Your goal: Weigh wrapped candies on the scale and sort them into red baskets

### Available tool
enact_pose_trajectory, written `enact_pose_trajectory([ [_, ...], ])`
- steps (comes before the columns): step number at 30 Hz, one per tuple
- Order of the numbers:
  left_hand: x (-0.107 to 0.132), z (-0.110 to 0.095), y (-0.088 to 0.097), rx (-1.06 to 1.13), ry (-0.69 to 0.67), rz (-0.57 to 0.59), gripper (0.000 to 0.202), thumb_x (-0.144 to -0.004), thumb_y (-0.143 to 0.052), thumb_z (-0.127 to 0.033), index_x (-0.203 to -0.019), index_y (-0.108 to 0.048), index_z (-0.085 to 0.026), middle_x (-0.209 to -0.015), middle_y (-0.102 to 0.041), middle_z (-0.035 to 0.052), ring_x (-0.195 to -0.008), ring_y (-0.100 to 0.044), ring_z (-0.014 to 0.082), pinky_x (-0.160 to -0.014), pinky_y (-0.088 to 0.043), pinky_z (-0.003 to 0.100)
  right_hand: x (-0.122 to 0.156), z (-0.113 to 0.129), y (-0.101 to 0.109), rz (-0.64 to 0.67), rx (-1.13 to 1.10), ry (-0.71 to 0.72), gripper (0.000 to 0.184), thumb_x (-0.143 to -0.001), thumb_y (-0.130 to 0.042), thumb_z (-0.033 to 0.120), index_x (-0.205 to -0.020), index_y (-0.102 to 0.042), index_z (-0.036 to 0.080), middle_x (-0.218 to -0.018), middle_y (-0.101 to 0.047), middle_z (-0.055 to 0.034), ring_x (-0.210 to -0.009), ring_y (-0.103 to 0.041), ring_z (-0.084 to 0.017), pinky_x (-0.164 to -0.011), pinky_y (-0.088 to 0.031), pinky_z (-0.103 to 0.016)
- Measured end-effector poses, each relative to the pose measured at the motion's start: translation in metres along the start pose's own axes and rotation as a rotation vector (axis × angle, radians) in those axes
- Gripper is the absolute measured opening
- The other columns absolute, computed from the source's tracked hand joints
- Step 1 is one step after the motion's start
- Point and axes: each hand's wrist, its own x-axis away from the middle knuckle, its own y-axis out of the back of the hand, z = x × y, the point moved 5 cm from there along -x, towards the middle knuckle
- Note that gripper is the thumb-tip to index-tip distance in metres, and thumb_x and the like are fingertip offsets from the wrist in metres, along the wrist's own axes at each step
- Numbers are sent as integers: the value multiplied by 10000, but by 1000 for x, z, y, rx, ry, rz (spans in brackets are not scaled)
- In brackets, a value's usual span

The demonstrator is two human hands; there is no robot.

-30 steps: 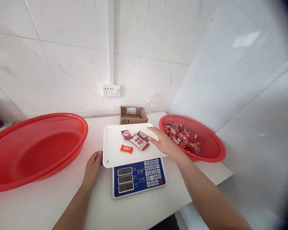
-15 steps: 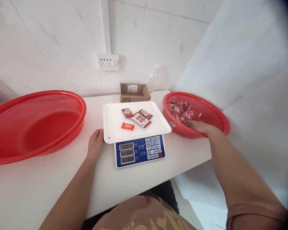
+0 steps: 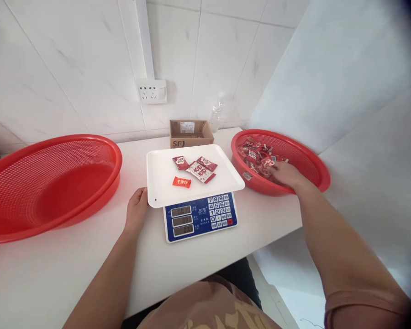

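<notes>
My right hand (image 3: 285, 173) reaches into the right red basket (image 3: 317, 180), its fingers pinched at a small red wrapped packet (image 3: 267, 161) among a heap of similar packets (image 3: 253, 153). Beside the left edge of the weighing tray (image 3: 160, 171) rests my left hand (image 3: 137, 206), with its fingertips hidden by the tray's edge. On that white tray lie red-and-white packets (image 3: 201, 172), partly overlapping, and a smaller orange-red wrapped piece (image 3: 181, 182). The tray belongs to a digital scale (image 3: 202, 217) with a blue panel, keys and three small displays.
A large red mesh basket (image 3: 114, 178) stands on the left of the white table (image 3: 150, 274). Behind the scale are an open cardboard box (image 3: 188, 142) and a clear plastic bottle (image 3: 216, 114). Tiled wall with a socket (image 3: 152, 91) rises behind, and a pale wall stands at the right.
My right hand has lifted slightly within the basket and its fingers now close at a red packet. The left hand stays beside the tray. The view has shifted a little.
</notes>
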Motion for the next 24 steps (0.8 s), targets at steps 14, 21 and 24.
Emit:
enact_pose_trajectory([
  [14,-1,0,1,-39,6,12,433,-755,-527,-507,-1033,-619,-188,-998,-667,63,-884,-586,213,-751,-447,320,65,146,-5,24,-354,363,313,-854,-436,238,-1115,-608,212,-1074,-660,-82,-899,-626,-207,-776,-497,-352],
  [21,0,0,0,-37,6,17,443,-759,-522,-505,-1058,-613,-192,-1028,-660,65,-902,-588,210,-752,-457,315,118,73,-19,-371,-628,-85,297,-871,-448,366,-1049,-587,172,-989,-653,-105,-837,-632,-187,-759,-508,-346],
  [24,0,0,-1,-44,3,26,441,-766,-508,-503,-1053,-615,-186,-1017,-662,65,-894,-592,207,-737,-460,309,136,47,-53,-144,-643,-258,345,-852,-426,412,-1043,-576,166,-857,-668,-81,-713,-621,-175,-669,-502,-327],
])
